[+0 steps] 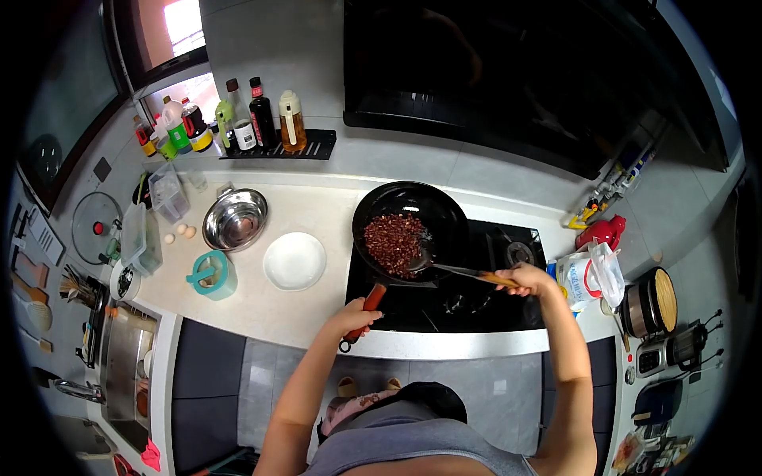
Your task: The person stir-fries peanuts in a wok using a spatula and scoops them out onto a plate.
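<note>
A black wok (444,210) rests on the left part of the black stove (444,305), with small dark red pieces, perhaps peanuts (392,242), spread over its bottom and left side. My left hand (355,316) is closed around the wok's wooden handle (375,298), near the stove's front left edge. To the right, my right hand (525,280) grips the wooden handle of a spatula (464,271). The spatula reaches left over the wok's rim, and its head touches the pieces at their lower right edge.
Left of the stove are a white plate (294,261), a steel bowl (236,220) and a teal container (216,279). Bottles stand on a black wall shelf (317,146). Right of the stove are a plastic bag (579,278) and a red object (603,232). A sink (127,357) lies far left.
</note>
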Available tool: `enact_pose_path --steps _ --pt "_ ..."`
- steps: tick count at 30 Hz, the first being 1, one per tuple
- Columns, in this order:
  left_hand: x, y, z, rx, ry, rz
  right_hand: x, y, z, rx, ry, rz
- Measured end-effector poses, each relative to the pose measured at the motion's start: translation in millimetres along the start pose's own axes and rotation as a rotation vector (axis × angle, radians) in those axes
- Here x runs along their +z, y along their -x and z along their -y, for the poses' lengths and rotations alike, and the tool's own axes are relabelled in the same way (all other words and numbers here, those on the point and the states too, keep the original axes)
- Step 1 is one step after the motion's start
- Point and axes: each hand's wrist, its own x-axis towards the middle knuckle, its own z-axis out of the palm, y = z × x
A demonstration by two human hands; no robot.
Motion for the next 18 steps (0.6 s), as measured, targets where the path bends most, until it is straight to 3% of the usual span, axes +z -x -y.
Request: enact_pose_path --steps 5,7,13,18 --pt "0 1 0 -0.009 0.005 -0.007 74 -70 -27 -0.067 -0.477 0.147" --pt "2 6 -6 -0.016 0.001 -0.014 100 -77 -25 -0.107 -0.604 0.068" --pt "3 7 -7 -0.024 0.001 -0.027 118 -73 -32 -0.249 -0.666 -0.191" --pt "4 10 -8 -0.013 0.006 -0.034 101 -57 -43 -0.381 -0.532 -0.386"
